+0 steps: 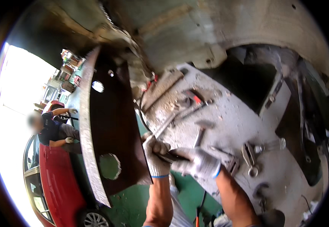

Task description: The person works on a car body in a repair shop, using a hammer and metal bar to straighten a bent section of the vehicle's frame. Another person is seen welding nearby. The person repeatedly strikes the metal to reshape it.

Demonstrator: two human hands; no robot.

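Observation:
My left hand, in a white knit glove with a blue cuff, is closed beside the right edge of a dark brown metal panel with round holes. Level with it, my right hand wears the same kind of glove and is closed too. A dark, slender metal piece runs between the two hands, its ends hidden in the gloves. Just beyond my right hand a hammer lies on a pale metal surface. Pliers rest to its right.
A wrench and debris lie farther off on the pale surface. A large worn metal body part hangs overhead. At right the surface has a dark opening. A red car and a co-worker are beyond the panel at left.

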